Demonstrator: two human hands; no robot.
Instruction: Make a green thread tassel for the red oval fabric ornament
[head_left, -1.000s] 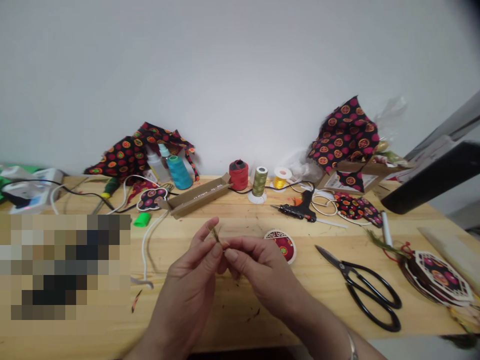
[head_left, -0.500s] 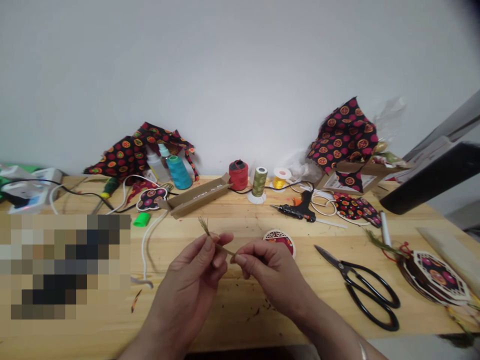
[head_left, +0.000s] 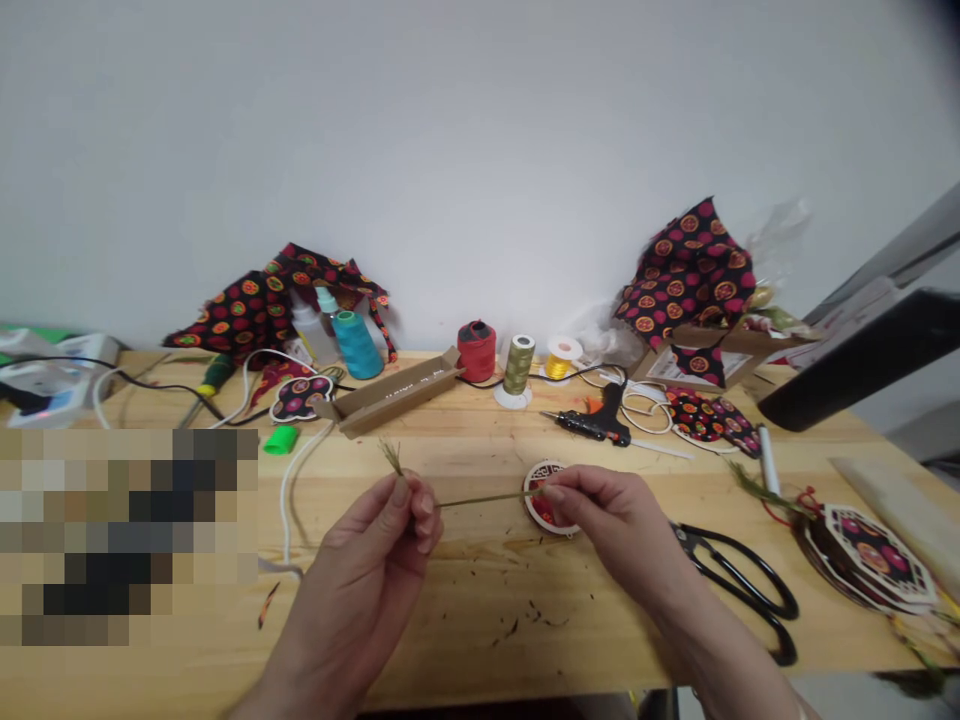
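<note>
Above a pale wooden table (head_left: 465, 655), a thin olive-green thread bundle (head_left: 480, 500) stretches between a left hand (head_left: 375, 545) pinching near its frayed end and a right hand (head_left: 604, 510) pinching farther right. Dark scraps (head_left: 511, 630) dot the wood toward the near edge. The right hand partly covers a round, white-rimmed red disc (head_left: 540, 512) and hides the blades of black-handled scissors (head_left: 699, 548). Pixelation (head_left: 127, 530) masks the near left; a grey wall (head_left: 480, 150) rises beyond.

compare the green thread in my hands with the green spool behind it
The green thread stretches thin between your left hand and right hand; the green spool is a thick wound roll.
The thread runs sideways, held off the table; the spool stands upright on it.
The thread shows loose, splayed ends above the left hand; the spool looks neatly wound.
Both are dull green.
</note>
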